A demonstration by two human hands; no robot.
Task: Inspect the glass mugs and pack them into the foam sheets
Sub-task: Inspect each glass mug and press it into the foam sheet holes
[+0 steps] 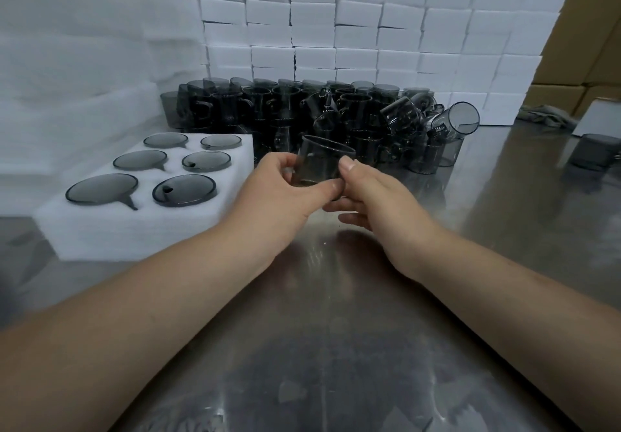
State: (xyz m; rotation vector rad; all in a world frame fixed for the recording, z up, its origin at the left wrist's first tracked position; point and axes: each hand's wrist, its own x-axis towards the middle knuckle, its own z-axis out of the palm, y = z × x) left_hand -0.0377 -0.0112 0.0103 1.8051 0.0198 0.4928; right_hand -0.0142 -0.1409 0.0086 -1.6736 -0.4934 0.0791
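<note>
Between the left hand (285, 181) and right hand (368, 189) a mug (322, 162) is pinched, tilted above the table (336, 297) before the pile (268, 105), so inspection is judged in hand, and, the six holes of the foam sheet (100, 230) looking filled, a fresh sheet is probably needed next.

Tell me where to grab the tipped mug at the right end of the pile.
Probably by its rim, from the right: the tipped mug leans with its mouth open toward you, and the pile crowds its left side.
</note>
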